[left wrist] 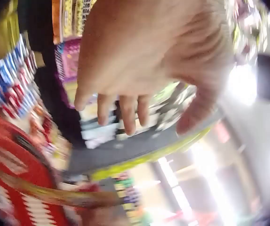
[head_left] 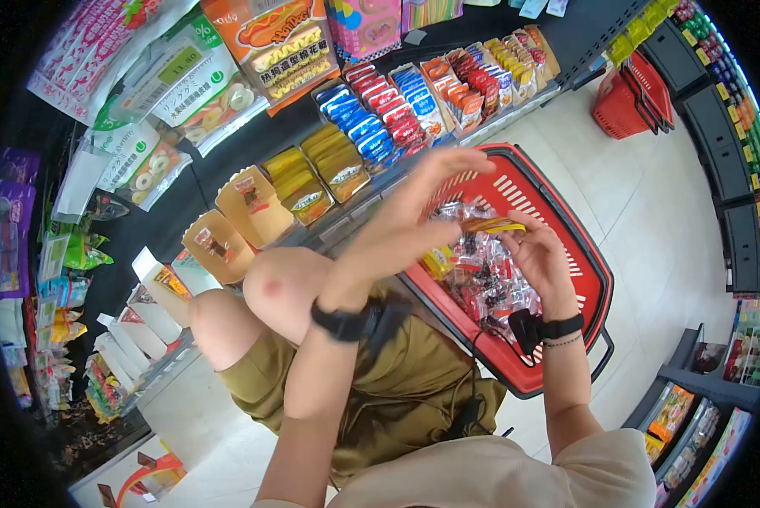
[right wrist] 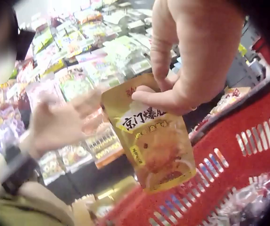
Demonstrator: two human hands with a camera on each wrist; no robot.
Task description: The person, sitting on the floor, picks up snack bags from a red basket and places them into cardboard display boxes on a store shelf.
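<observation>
My right hand [head_left: 542, 258] pinches a gold snack packet [right wrist: 158, 150] near its top edge, between thumb and fingers. Dark Chinese lettering and a picture of food show on its front in the right wrist view. Below it stands a red shopping basket [head_left: 598, 284], holding many clear-wrapped packets [head_left: 490, 284] and a yellow one [head_left: 436, 261]. The left hand [head_left: 401, 224], blurred, is raised over the basket's near-shelf side, with fingers extended and nothing held. In the left wrist view its palm and spread fingers are bare.
Along the shelf stand boxes of yellow packets [head_left: 336, 161], blue packets [head_left: 356, 118] and red packets [head_left: 388, 106]. Two cardboard boxes [head_left: 248, 203] hold few items. Bagged sweets [head_left: 210, 93] hang above. A second red basket [head_left: 625, 106] stands on the floor [head_left: 642, 203].
</observation>
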